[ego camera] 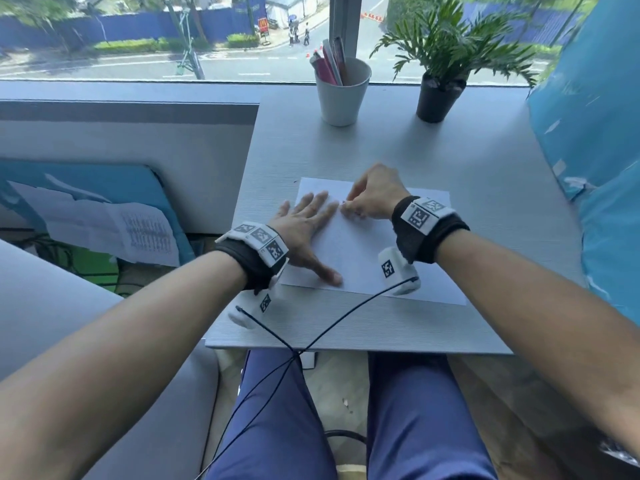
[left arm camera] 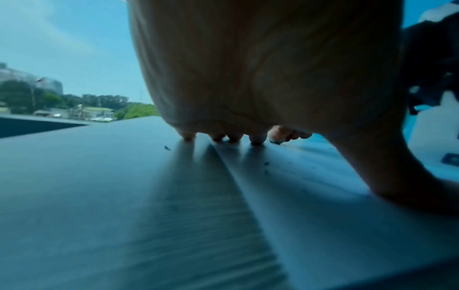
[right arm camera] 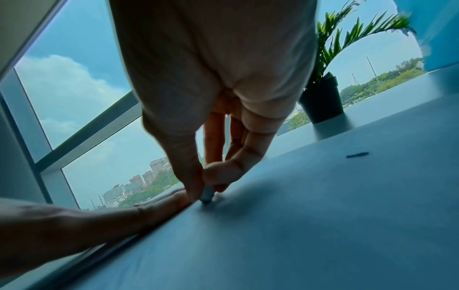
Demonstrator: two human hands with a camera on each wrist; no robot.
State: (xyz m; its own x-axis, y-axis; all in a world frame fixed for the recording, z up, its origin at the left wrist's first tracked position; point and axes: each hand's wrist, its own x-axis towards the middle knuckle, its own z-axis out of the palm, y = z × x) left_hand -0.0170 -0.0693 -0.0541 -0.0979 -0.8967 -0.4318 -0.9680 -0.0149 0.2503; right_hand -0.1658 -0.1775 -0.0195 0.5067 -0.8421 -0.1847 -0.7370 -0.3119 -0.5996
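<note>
White paper sheet: left hand, spread, pins its 9 o'clock side steady; right hand pinches small grey stub.

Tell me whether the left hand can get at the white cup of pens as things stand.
Probably yes: only bare table lies between the left hand and the white cup, though it must leave the paper.

I am pressing my left hand flat on the sheet of paper, while my right hand is pinching a small object just beside my left fingertips.
</note>
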